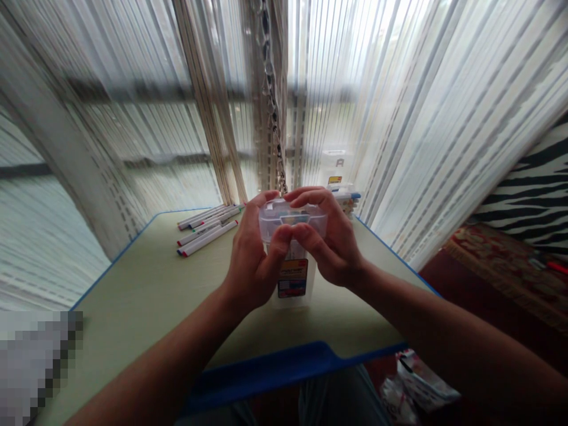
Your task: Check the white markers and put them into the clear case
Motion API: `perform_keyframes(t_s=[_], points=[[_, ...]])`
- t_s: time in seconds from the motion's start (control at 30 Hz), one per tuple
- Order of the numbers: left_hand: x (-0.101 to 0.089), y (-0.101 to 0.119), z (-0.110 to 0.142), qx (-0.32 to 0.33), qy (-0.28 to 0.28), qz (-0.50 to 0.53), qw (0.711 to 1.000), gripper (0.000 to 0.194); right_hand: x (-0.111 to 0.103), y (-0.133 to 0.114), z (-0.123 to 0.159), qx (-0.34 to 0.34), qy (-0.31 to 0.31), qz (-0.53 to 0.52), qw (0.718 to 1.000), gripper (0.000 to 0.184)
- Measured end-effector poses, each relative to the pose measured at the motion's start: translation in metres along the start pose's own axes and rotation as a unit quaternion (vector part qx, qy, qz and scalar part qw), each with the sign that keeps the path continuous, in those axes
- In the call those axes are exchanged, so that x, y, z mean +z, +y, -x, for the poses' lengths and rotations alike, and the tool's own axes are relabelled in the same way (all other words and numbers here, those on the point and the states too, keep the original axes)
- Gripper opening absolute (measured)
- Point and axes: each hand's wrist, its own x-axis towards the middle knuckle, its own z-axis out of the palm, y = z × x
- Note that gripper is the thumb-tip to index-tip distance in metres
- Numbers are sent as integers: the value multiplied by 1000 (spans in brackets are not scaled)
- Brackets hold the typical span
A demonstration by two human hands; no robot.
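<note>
A clear plastic case (293, 278) with a dark printed label stands upright on the table in front of me. Around the left side of its translucent lid (270, 228) curls my left hand (257, 248), the thumb pressed to the front. From the right, my right hand (332, 236) grips the same lid, its fingers over the top and its thumb meeting the left one at the front latch. Whether the lid is fully seated cannot be made out. To the left of my hands lie several white markers (208, 236) with coloured ends.
Behind my right hand is a second clear case (336, 165) with markers (348, 198) beside it. The pale green table (155, 290) has a blue edge. Sheer curtains and a hanging bead chain (275, 118) reach its far side. Plastic bags (417, 384) lie below right.
</note>
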Motion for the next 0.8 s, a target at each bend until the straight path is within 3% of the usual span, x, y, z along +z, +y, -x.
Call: perform_keyframes(t_s=[0.8], points=[[2, -10, 1, 19, 2, 19, 1000, 49, 2, 6, 2, -20, 9, -9, 1000, 22]])
